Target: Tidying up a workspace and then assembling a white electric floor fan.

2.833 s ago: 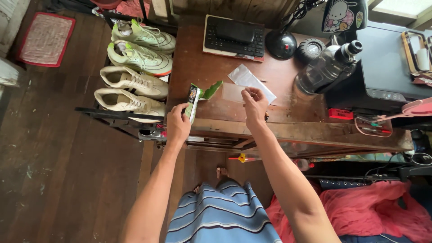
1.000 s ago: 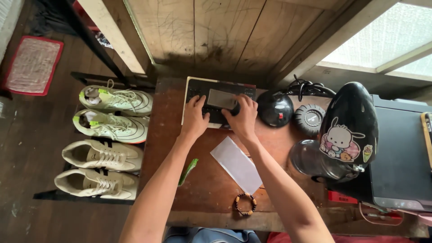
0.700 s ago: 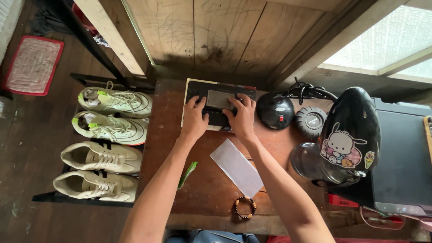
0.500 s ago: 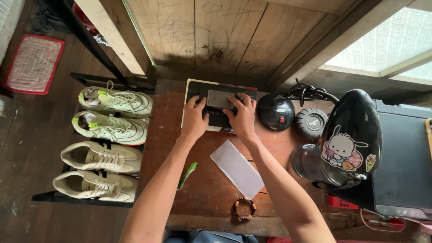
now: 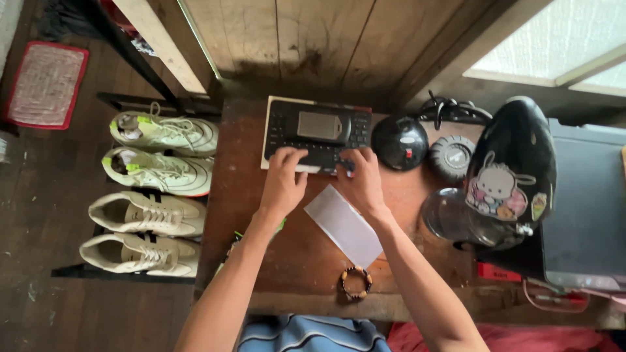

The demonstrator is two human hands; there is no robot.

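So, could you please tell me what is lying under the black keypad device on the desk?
A pale flat board or book shows along the black keypad device's left and front edges. Its cover is hidden, and both hands cover the front edge.
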